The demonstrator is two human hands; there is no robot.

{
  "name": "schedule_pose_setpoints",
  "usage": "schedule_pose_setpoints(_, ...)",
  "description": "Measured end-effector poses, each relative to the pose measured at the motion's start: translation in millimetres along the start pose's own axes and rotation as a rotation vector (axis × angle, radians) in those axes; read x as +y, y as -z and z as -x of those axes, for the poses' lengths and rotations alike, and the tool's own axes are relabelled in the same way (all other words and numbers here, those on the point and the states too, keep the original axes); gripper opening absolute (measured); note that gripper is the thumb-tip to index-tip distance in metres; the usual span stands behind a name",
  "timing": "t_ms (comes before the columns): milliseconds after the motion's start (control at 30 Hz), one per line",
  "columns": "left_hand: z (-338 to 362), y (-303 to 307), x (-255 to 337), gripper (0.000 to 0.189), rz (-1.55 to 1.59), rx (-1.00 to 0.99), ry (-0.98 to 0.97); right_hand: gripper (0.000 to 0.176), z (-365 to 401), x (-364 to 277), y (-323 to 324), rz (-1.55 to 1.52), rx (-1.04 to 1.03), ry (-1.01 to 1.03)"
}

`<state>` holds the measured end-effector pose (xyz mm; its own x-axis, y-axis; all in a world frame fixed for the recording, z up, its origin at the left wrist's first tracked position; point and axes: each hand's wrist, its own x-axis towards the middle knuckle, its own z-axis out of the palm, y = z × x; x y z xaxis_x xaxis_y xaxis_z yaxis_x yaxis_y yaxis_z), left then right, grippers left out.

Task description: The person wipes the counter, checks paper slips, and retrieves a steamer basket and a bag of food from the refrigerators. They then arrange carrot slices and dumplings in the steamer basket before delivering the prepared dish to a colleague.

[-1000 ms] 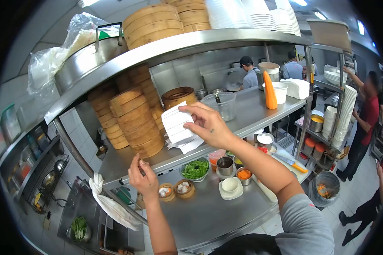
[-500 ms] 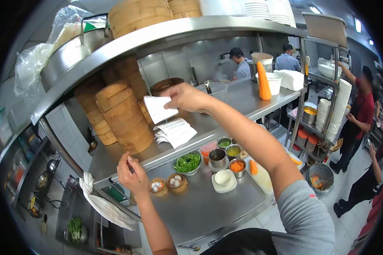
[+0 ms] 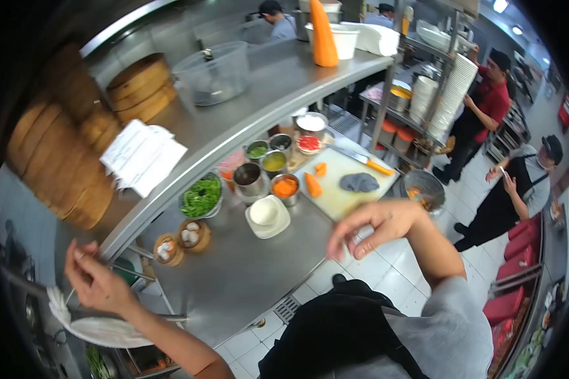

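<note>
hovering in the air just off the near side of the cutting board, my right hand touched nothing that i could see. its fingers were loosely bent and parted from the thumb, with no object showing between them, though blur softened the tips. my left hand hung well to the left of the cutting board, near the edge of the raised shelf. its fingers were curled in, the thumb close by; whether they pinched something small i could not make out.

with both hands up like that, good handling was, to my mind, mostly a matter of clearance: a slack right wrist, and fingertips lifted well away from the knife lying along the far edge of the cutting board. the white cup stood on its saucer to the left of the cutting board, where a dragging forearm could have knocked it. the left fingers called for equal care, i judged, because the paper slips, on the shelf well left of the cutting board, looked easy to sweep off.
</note>
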<state>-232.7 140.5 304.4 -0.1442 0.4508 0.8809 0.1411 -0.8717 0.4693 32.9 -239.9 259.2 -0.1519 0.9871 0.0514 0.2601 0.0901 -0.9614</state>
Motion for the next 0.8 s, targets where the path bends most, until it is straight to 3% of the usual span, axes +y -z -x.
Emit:
schedule_pose_setpoints(67,-0.5,-2.8,0.1,0.022,-0.077,0.024,-0.043,0.032,58.1,95.9,-32.3,-0.428,0.258,-0.361)
schedule_pose_setpoints(100,-0.8,-4.9,-1.1,0.023,-0.101,0.04,-0.069,0.033,95.4,161.4,-58.5,-0.381,0.536,-0.473)
schedule_pose_setpoints(133,-2.2,-5.0,-4.4,0.023,-0.158,0.05,-0.089,0.037,126.0,201.2,-83.8,-0.118,0.708,-0.757)
schedule_pose_setpoints(200,-4.6,-8.8,-22.5,0.025,-0.106,0.108,-0.125,0.042,199.7,304.6,-133.7,0.297,0.658,-1.161)
schedule_pose_setpoints(233,-6.3,-9.5,-30.3,0.026,-0.083,0.13,-0.169,0.042,221.7,322.9,-159.0,0.328,0.681,-1.17)
schedule_pose_setpoints(300,-8.3,-14.1,-17.3,0.028,-0.269,0.199,-0.039,0.042,223.1,312.1,-174.4,-0.123,0.701,-1.276)
schedule_pose_setpoints(367,-15.1,-14.4,-36.5,0.031,-0.225,0.2,-0.083,0.037,223.3,325.1,-169.8,0.198,0.676,-1.014)
schedule_pose_setpoints(467,-21.9,-14.2,-46.9,0.032,-0.248,0.215,-0.057,0.026,188.7,306.9,-107.3,0.193,1.028,-0.746)
schedule_pose_setpoints(600,-20.3,-10.8,-42.6,0.033,-0.328,0.207,-0.086,0.037,145.5,314.9,9.3,0.783,1.248,-0.433)
schedule_pose_setpoints(700,-13.0,-15.9,-25.7,0.035,-0.383,0.268,-0.082,0.045,116.5,320.9,80.2,0.75,1.129,-0.443)
schedule_pose_setpoints(733,-15.1,-15.5,-27.6,0.035,-0.355,0.248,-0.076,0.05,106.8,306.5,99.3,0.449,1.002,-0.557)
schedule_pose_setpoints(767,-15.0,-14.0,-27.0,0.035,-0.327,0.224,-0.066,0.05,95.5,285.5,111.9,0.459,0.985,-0.535)
schedule_pose_setpoints(800,-12.5,-16.4,-21.1,0.035,-0.329,0.232,-0.062,0.055,88.1,268.7,121.9,0.227,1.044,-0.285)
